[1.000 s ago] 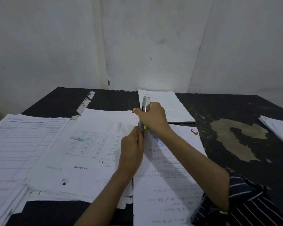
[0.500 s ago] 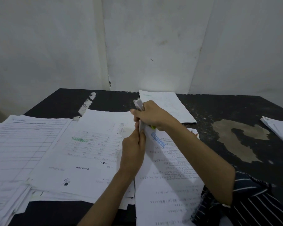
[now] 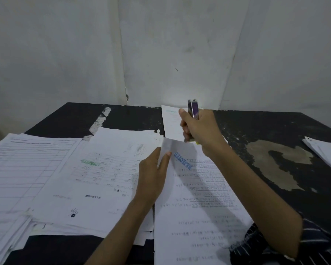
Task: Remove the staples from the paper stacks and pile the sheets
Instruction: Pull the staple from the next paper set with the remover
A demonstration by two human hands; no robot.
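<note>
A paper stack with a blue stamp (image 3: pixel 195 196) lies in front of me on the black table (image 3: pixel 275 127). My left hand (image 3: pixel 153 175) pinches its top left corner, which is lifted and folded up. My right hand (image 3: pixel 199 129) is raised above that corner, closed around a purple and silver staple remover (image 3: pixel 193 109) that points upward. To the left lies a pile of loose sheets with a green stamp (image 3: pixel 96 178). Whether a staple remains in the corner is hidden.
More printed sheets (image 3: pixel 23 169) spread over the left table edge. A white stack (image 3: pixel 172 123) lies behind my right hand, and another stack (image 3: pixel 327 152) sits at the right edge. A worn tan patch (image 3: pixel 279 163) marks the table on the right.
My right hand has lifted the staple remover up and to the right, away from the stack's corner. My left hand now holds that corner raised.
</note>
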